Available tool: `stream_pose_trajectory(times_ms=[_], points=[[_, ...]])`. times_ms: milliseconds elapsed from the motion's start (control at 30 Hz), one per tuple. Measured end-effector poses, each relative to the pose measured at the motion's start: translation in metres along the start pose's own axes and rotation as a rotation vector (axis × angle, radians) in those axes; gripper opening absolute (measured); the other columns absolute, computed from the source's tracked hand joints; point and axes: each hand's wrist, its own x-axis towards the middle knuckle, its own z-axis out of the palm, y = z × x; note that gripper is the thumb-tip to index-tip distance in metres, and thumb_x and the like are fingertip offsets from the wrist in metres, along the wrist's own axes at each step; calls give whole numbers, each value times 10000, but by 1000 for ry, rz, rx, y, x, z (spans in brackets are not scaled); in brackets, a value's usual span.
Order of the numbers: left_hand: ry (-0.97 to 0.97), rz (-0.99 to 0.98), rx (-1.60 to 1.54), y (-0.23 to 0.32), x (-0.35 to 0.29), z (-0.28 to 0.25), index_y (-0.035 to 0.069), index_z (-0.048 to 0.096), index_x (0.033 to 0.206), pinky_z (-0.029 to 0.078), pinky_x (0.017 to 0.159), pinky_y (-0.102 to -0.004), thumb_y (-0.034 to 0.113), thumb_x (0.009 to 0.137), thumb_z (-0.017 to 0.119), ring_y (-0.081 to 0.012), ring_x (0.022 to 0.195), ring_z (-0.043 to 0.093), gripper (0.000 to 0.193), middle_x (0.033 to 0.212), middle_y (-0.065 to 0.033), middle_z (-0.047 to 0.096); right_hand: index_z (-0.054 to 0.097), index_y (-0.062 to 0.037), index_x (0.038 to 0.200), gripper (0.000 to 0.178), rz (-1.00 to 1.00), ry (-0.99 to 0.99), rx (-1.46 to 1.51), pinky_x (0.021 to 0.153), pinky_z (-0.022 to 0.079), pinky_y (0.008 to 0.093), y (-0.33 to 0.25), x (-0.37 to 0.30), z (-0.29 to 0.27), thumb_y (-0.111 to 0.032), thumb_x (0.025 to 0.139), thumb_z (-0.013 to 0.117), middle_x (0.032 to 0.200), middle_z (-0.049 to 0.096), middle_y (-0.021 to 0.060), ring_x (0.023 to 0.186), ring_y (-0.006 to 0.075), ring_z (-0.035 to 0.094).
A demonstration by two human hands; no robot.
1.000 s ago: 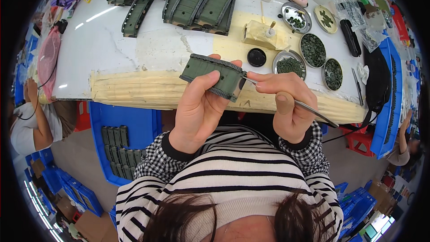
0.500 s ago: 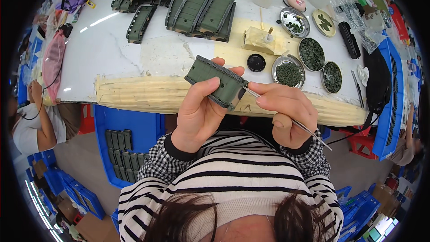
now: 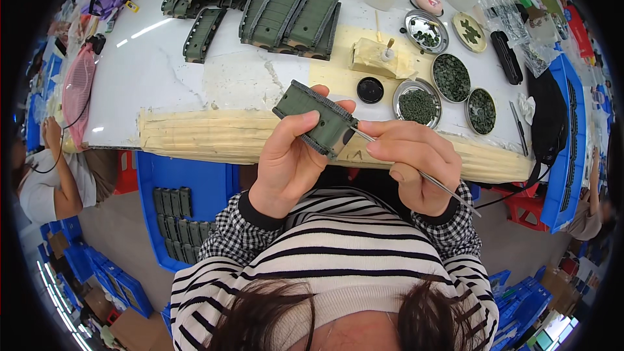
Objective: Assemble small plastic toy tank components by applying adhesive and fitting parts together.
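My left hand [image 3: 284, 162] is closed round a green model part [image 3: 315, 120], a shallow box shape with dark ribbed, track-like long edges, a small round hole and a patch of tan camouflage. Its thumb presses on the top face, and the fingers pass behind. My right hand [image 3: 416, 162] pinches a pair of thin metal tweezers [image 3: 442, 187]. The tweezers' tip meets the part's right-hand corner; whether a small piece sits in the tip is too small to tell.
Similar green parts [image 3: 286, 16] lie stacked at the far left. Round tins of tiny green pieces [image 3: 450, 78], a black cap [image 3: 370, 90] and a taped block [image 3: 380, 58] stand right. A yellow padded edge [image 3: 208, 133] runs along the table; a blue crate [image 3: 149, 221] is below it.
The green part has shifted very slightly and turned a little in my left hand. The tweezers remain at the same corner, with my right hand almost still.
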Motion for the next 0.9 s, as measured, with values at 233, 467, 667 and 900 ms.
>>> stream_pose_trajectory(times_ms=[233,467,667,900], points=[[-42,-30,-26,1,-1,-2,52,467,1282,515,956,-404,78,909,522,-280,1162,583,377,1201,-237,586,680,1,1006,263,19,-20,25,666,560,313,-2,1,-2,-21,747,725,998,686,176,843,273,693],[-50,-62,-26,3,0,-3,51,468,1286,507,964,-403,92,911,523,-280,1162,583,381,1204,-237,588,677,-5,1011,259,-18,-46,-10,674,557,313,-2,2,-4,-59,763,730,1006,684,169,843,276,692],[-53,-57,-31,3,2,-6,49,459,1296,508,964,-398,97,913,519,-281,1144,595,390,1218,-243,583,674,-5,1031,272,-14,-49,-16,693,554,318,-1,2,-4,-106,784,733,1026,682,169,859,280,691],[-132,-93,-86,5,1,-4,56,454,1305,519,957,-416,98,918,506,-287,1132,602,392,1229,-239,580,664,3,1064,315,-43,-35,6,699,554,322,1,-3,-3,-183,817,726,1045,678,185,869,283,691]])
